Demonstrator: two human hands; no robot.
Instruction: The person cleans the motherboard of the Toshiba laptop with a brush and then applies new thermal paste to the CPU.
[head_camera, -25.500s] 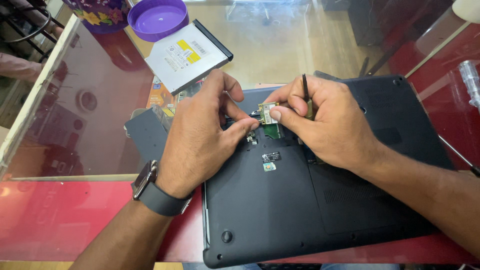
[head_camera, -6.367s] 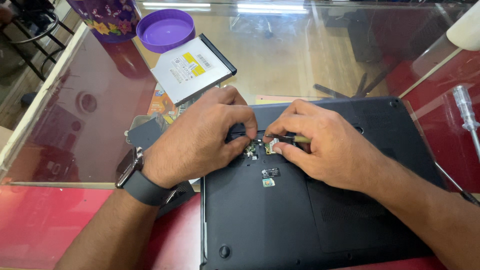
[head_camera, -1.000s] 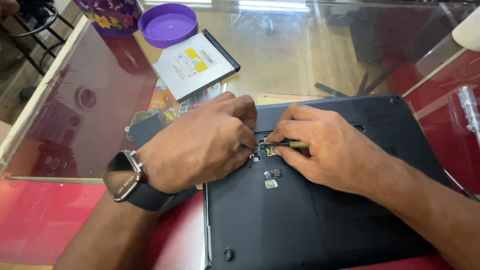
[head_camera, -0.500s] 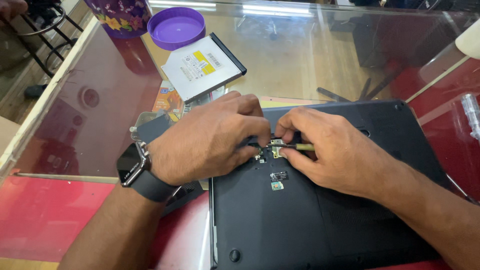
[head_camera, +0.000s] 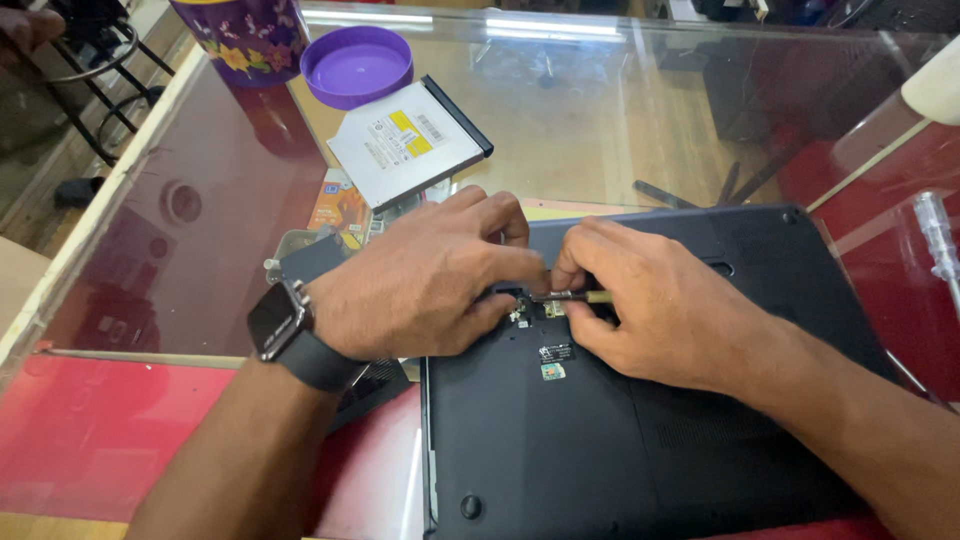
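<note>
Both hands meet over the upturned laptop (head_camera: 640, 440) near you on the worktop: your right hand (head_camera: 660, 310) pinches a thin screwdriver (head_camera: 570, 296), tip in the open bay. Your left hand (head_camera: 420, 285) curls closed against the bay edge; next, I'd judge, calls for steady, square pressure.

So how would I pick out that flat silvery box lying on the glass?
Start at the glass table and look past the upturned black laptop to its far left. The flat silvery drive lies there beside a purple lid. Only it is a thin square slab with a yellow sticker and a black edge.

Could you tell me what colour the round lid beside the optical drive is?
Purple lid, head view.
</note>
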